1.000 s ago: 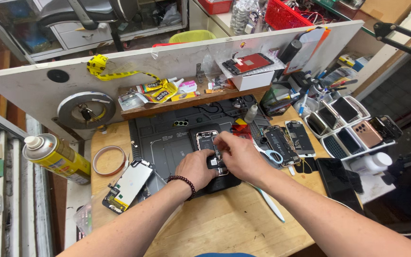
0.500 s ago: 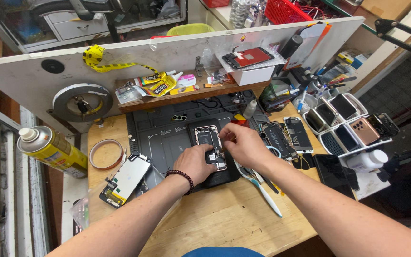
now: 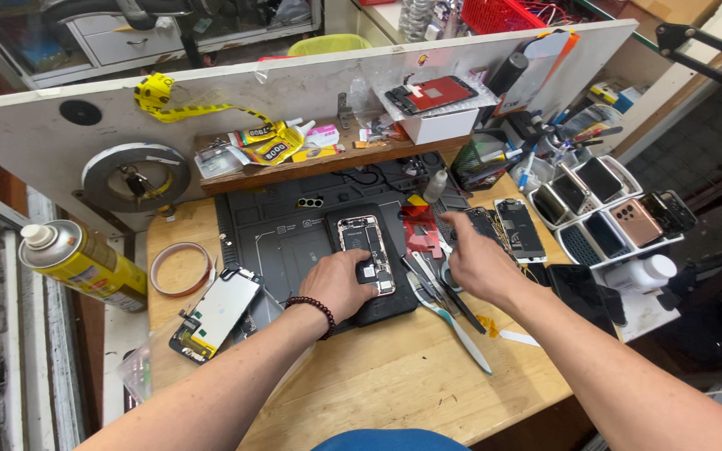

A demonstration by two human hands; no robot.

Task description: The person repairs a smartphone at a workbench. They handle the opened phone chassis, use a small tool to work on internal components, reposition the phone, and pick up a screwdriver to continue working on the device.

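An opened phone [image 3: 361, 238] with its insides showing lies on a dark block on the black work mat [image 3: 282, 242]. My left hand [image 3: 338, 282], with a bead bracelet on its wrist, presses on the phone's lower end and steadies it. My right hand [image 3: 476, 260] hovers to the right of the phone over a row of tweezers and small tools [image 3: 428, 282]. Its fingers are spread and point at red parts [image 3: 418, 230]; I see nothing held in it.
A yellow spray can [image 3: 85, 263], a tape ring [image 3: 181, 267] and a detached screen [image 3: 215, 313] lie to the left. A white-handled tool [image 3: 461, 332] is near the front edge. Several phones stand in a white rack [image 3: 607, 209] at right; a cluttered shelf [image 3: 294, 163] runs behind.
My right hand has left the opened phone and moved right, over the tools. My left hand stays on the phone.
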